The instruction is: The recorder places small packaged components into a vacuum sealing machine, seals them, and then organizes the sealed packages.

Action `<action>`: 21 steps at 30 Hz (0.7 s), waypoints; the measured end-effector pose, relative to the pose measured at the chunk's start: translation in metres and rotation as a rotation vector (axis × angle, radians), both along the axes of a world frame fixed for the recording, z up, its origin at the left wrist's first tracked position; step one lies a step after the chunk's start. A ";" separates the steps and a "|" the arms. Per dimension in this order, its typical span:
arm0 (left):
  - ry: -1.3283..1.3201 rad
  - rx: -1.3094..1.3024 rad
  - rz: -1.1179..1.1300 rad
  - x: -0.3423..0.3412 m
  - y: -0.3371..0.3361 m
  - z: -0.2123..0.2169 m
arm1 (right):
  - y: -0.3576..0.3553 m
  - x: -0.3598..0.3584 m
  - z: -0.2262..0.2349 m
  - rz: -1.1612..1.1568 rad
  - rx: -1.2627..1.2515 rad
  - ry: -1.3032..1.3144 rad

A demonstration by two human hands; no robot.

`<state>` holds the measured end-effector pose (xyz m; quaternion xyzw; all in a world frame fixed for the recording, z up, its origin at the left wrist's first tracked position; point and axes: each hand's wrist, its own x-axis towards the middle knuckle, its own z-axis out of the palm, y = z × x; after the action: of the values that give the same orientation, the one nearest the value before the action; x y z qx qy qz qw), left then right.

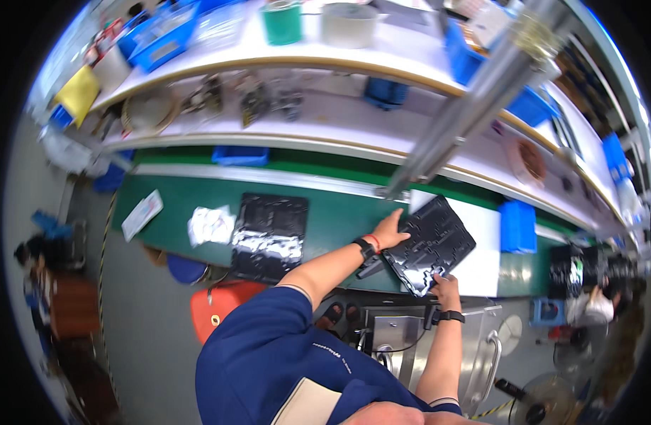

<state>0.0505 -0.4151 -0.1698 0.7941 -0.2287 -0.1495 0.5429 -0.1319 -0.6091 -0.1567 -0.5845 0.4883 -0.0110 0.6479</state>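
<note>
A black moulded plastic tray (435, 241) with shallow recesses is tilted over a white sheet on the green workbench. My left hand (388, 232) is at its left edge, the thumb lying over the rim and the other fingers partly hidden. At the near edge, my right hand (445, 287) grips the tray close to a shiny corner. A second black tray (270, 237) lies flat on the bench to the left, apart from both hands. Under the held tray, the white sheet (485, 273) shows on its right side.
White packets (210, 225) and a printed card (142, 214) lie on the left of the bench. A blue bin (517, 227) stands right of the sheet. Overhead are loaded shelves (297, 62) and a slanting metal post (453, 131). A red stool (222, 308) sits below the bench.
</note>
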 end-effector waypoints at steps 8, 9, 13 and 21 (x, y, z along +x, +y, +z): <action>-0.357 0.332 0.445 -0.015 0.198 0.036 | 0.019 0.014 0.037 0.370 -1.018 0.422; -0.321 0.466 0.556 -0.017 0.239 0.028 | 0.032 0.021 0.064 0.351 -0.912 0.408; 0.030 0.860 0.811 -0.031 0.363 -0.005 | 0.083 0.039 0.075 0.465 -0.720 -0.022; 0.256 0.638 0.590 -0.035 0.409 -0.014 | 0.302 0.083 -0.048 0.922 -0.546 0.051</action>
<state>0.0154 -0.0061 -0.1839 0.9281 0.1341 -0.1483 0.3142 -0.0493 -0.3067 -0.2048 -0.8855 0.1762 0.1625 0.3980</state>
